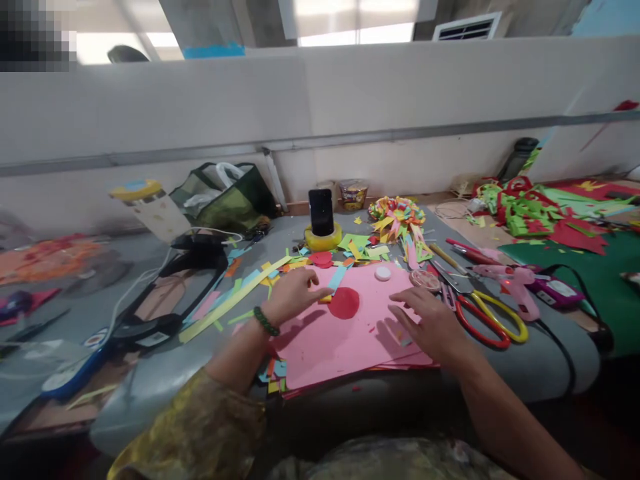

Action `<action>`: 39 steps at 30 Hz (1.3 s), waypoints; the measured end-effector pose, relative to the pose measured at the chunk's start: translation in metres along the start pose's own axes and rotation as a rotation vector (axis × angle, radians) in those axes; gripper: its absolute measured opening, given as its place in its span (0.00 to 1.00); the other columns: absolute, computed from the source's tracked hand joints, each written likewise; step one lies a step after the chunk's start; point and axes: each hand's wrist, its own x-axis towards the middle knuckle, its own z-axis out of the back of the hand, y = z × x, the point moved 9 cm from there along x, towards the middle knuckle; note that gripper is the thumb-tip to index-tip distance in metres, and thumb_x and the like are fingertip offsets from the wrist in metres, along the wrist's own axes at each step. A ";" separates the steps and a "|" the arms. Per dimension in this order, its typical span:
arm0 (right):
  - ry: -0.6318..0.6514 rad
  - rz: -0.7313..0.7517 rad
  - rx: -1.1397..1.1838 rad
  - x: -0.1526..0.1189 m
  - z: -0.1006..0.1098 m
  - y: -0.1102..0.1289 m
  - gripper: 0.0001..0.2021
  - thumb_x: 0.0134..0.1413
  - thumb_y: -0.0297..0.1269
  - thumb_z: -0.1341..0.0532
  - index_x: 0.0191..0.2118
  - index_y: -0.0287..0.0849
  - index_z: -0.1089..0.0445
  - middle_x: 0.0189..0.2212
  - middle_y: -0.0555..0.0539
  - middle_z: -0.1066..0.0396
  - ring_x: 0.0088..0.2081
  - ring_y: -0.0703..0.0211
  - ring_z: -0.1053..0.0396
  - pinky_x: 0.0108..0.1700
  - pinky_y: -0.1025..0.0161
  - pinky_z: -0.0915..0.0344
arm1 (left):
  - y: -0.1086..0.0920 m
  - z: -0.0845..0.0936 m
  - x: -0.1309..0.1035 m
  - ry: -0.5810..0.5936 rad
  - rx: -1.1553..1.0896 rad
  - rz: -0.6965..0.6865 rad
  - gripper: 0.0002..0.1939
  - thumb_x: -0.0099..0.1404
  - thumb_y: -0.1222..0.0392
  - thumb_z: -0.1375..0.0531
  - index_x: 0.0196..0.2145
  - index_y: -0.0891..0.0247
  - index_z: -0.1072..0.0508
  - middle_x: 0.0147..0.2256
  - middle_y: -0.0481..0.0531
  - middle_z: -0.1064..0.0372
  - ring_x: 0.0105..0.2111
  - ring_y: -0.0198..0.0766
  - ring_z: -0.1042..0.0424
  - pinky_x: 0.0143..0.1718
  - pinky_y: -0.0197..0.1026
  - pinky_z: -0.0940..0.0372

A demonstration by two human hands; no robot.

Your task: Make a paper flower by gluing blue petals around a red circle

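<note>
A red paper circle (345,303) lies on a stack of pink paper sheets (325,350) in front of me. My left hand (293,295), a green bead bracelet on its wrist, is at the circle's left edge. Its thumb and finger close on a small paper strip (339,277), light blue with a yellow bit at the fingertips. To the right of the circle, my right hand (431,319) hovers over the pink sheets, fingers apart and nothing in them. A white round cap (383,273) rests near the back of the sheets.
Scissors (487,320) with red and yellow handles and a pink glue gun (517,287) lie at the right. Behind the sheets are a phone (321,212) in a yellow tape roll (323,237), coloured paper scraps and a ribbon-like paper flower (397,217). A green bag (225,197) stands at back left.
</note>
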 end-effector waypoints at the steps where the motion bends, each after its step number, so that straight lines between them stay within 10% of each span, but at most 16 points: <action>1: 0.038 -0.001 -0.011 0.000 -0.009 0.000 0.10 0.63 0.39 0.45 0.39 0.44 0.26 0.36 0.42 0.23 0.40 0.52 0.26 0.42 0.57 0.28 | -0.007 -0.006 0.000 0.000 0.070 0.006 0.19 0.61 0.43 0.41 0.33 0.64 0.24 0.34 0.57 0.26 0.35 0.45 0.29 0.35 0.42 0.38; 5: 0.157 -0.054 -0.043 -0.002 -0.032 -0.007 0.10 0.61 0.37 0.45 0.39 0.44 0.26 0.37 0.42 0.23 0.41 0.51 0.26 0.42 0.56 0.28 | -0.020 -0.025 0.005 0.040 0.190 0.041 0.16 0.63 0.49 0.41 0.35 0.66 0.25 0.41 0.63 0.27 0.45 0.53 0.30 0.44 0.48 0.38; 10: 0.187 -0.062 -0.006 -0.005 -0.033 -0.012 0.11 0.62 0.38 0.46 0.38 0.44 0.27 0.36 0.42 0.23 0.41 0.52 0.26 0.43 0.56 0.29 | -0.002 -0.027 0.014 0.016 -0.239 0.117 0.05 0.57 0.61 0.40 0.25 0.63 0.29 0.31 0.55 0.28 0.37 0.47 0.30 0.39 0.46 0.39; 18: 0.113 -0.031 0.048 -0.008 -0.034 -0.021 0.10 0.62 0.38 0.45 0.36 0.44 0.27 0.34 0.42 0.25 0.38 0.53 0.27 0.41 0.58 0.30 | 0.027 -0.002 0.017 -0.067 -0.652 0.150 0.15 0.54 0.48 0.43 0.21 0.63 0.32 0.22 0.47 0.35 0.25 0.34 0.37 0.29 0.37 0.40; 28: 0.051 0.038 0.090 -0.010 -0.031 -0.018 0.10 0.62 0.38 0.45 0.35 0.44 0.26 0.32 0.43 0.25 0.35 0.54 0.27 0.37 0.59 0.30 | 0.094 0.034 0.004 -0.158 -0.141 0.472 0.07 0.47 0.60 0.40 0.15 0.62 0.33 0.19 0.50 0.35 0.30 0.46 0.30 0.33 0.41 0.41; 33: 0.162 -0.021 0.068 -0.008 -0.034 -0.022 0.10 0.61 0.38 0.44 0.36 0.44 0.26 0.34 0.43 0.24 0.37 0.53 0.26 0.38 0.59 0.30 | 0.064 0.042 -0.003 -0.173 0.180 0.460 0.17 0.62 0.47 0.44 0.35 0.63 0.25 0.41 0.63 0.25 0.46 0.54 0.28 0.41 0.45 0.38; 39: 0.366 0.085 -0.026 0.022 -0.016 0.014 0.12 0.61 0.43 0.43 0.43 0.45 0.25 0.38 0.42 0.23 0.38 0.52 0.26 0.39 0.59 0.33 | 0.040 0.000 -0.004 0.199 0.327 0.352 0.28 0.63 0.36 0.47 0.37 0.65 0.23 0.40 0.63 0.24 0.41 0.53 0.25 0.33 0.42 0.37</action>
